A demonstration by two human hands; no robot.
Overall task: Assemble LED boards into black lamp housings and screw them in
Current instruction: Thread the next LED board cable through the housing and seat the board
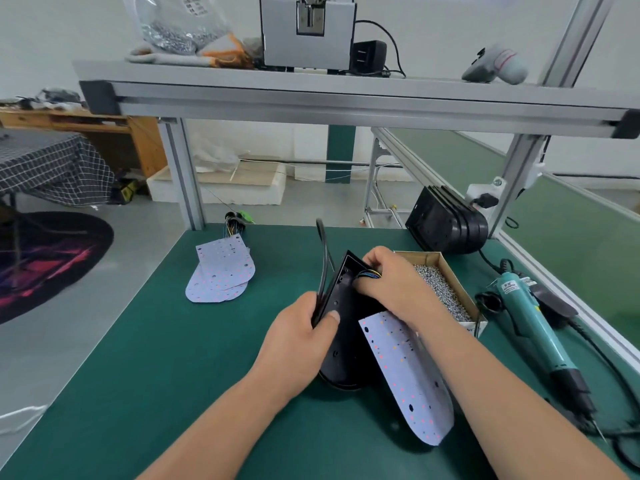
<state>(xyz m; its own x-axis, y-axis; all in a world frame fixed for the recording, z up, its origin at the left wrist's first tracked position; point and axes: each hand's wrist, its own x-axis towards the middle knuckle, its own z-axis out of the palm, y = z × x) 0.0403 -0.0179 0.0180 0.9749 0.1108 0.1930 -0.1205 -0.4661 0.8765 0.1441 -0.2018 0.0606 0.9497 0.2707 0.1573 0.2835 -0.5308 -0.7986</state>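
Your desk (173,358) is crowded on the right. An open cardboard box (458,284) of loose screws (440,289) sits just behind your right wrist, and the teal electric screwdriver (530,317) lies beyond it, its tip towards you. A stack of black housings (446,223) lies on its side at the far edge. To the far left, well apart from your work, spare LED boards (221,271) lie overlapped. The shelf (311,95) overhead carries a grey machine (308,32) and a clear bag (180,26).

The housing (341,344) you work on stands tilted on its rounded end at the desk's middle. Your left hand (304,337) grips its left edge together with a black cable (323,258), thumb pressed on the inner face. Your right hand (391,275) curls over the upper end, fingers closed on the coloured wires (369,273). The LED board (408,379) leans out of the housing to the right, partly hidden under your right forearm.

Count: one housing in hand, one board with it, one screwdriver, one screw box. The spare boards number at least two. The stack shows several housings, but you cannot count them exactly from here.
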